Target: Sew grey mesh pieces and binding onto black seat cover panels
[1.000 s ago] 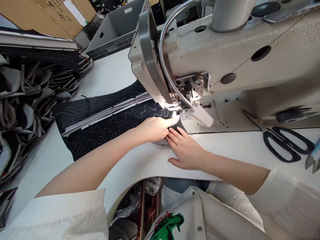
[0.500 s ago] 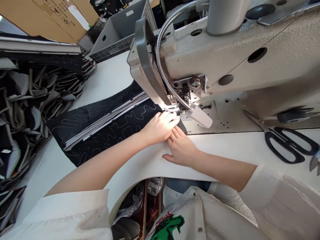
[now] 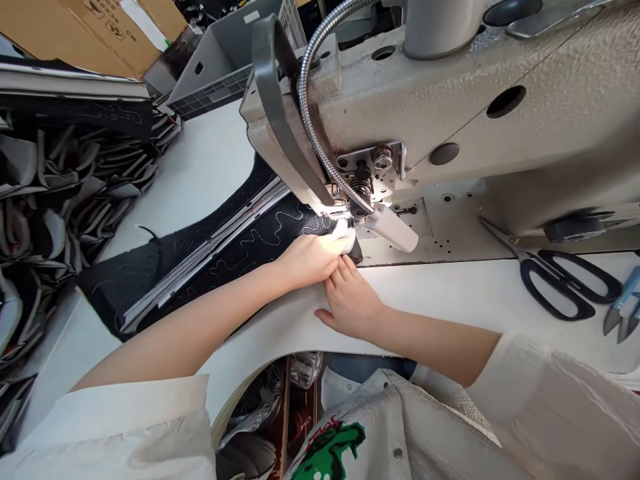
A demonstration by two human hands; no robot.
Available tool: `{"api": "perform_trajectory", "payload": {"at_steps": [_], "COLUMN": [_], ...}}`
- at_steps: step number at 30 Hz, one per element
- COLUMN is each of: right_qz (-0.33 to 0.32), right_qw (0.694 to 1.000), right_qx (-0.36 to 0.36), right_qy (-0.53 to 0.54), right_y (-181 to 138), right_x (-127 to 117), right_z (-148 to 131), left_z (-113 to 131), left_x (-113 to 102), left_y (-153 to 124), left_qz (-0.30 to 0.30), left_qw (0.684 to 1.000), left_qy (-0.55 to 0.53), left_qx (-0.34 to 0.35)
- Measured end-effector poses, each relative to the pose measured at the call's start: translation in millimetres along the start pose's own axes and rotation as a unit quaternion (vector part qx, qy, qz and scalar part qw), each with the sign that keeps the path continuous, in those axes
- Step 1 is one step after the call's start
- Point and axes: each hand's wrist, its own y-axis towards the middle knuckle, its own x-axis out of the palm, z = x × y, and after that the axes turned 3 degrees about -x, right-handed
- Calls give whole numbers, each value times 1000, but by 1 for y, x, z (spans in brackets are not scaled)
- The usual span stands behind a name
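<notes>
A black fabric piece with pale wavy stitching and long whitish strips runs under the head of a sewing machine. Close in front of the needle area, my left hand grips the fabric's end, its fingers bent and partly washed out by the lamp's glare. My right hand rests just below it, palm down on the fabric's near edge and the white table. Its fingers are stretched out, with the tips against my left hand and the thumb apart. The needle itself is hidden.
Large black-handled scissors lie to the right, near blue-handled snips. Piles of dark folded pieces crowd the left side. Behind stand a grey crate and a cardboard box. A lamp hangs beside the needle area.
The far left end of the fabric has shifted and a fold has risen in it. My left fingers have bent more at the needle area. The whole view has shifted slightly.
</notes>
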Motion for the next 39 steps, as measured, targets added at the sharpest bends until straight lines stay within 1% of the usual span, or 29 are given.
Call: {"api": "perform_trajectory", "payload": {"at_steps": [2,6,8,10,13,15,18,21,24,27,31,34,39], "right_qz": [7,23,32,37,39,31,11,-4,-4,7,26,39,28], "right_qw": [1000,999,999,999,999,999,999,1000,1000,1000,1000,999,999], "right_qx": [-1,16,16,3,-16,-22,-25,-18,-16,-19,-14,-6,20], "right_qy": [-6,-17,-18,-19,-28,-35,-25,-9,-10,-9,-3,2,11], "right_y": [9,16,12,6,-1,-2,0,2,2,3,8,14,21], "right_x": [2,3,1,-1,-4,-6,-9,-12,-12,-10,-5,-2,-3], "right_z": [2,6,8,10,10,10,10,8,6,5,8,12,15], "left_z": [3,0,-4,-9,-15,-15,-16,-19,-20,-18,-18,-23,-35], "left_x": [4,14,17,19,19,18,16,13,10,10,12,14,21], "left_y": [4,3,-5,-15,-26,-26,-17,-8,-5,-3,0,6,22], "left_qz": [14,77,101,113,107,100,85,74,78,76,90,103,126], "left_qw": [1000,996,995,991,984,984,991,995,993,992,988,986,982], "left_qy": [-17,-35,3,65,135,144,104,44,-2,-41,-78,-90,-108], "left_qx": [-10,-3,7,18,36,31,24,59,89,95,97,99,95]}}
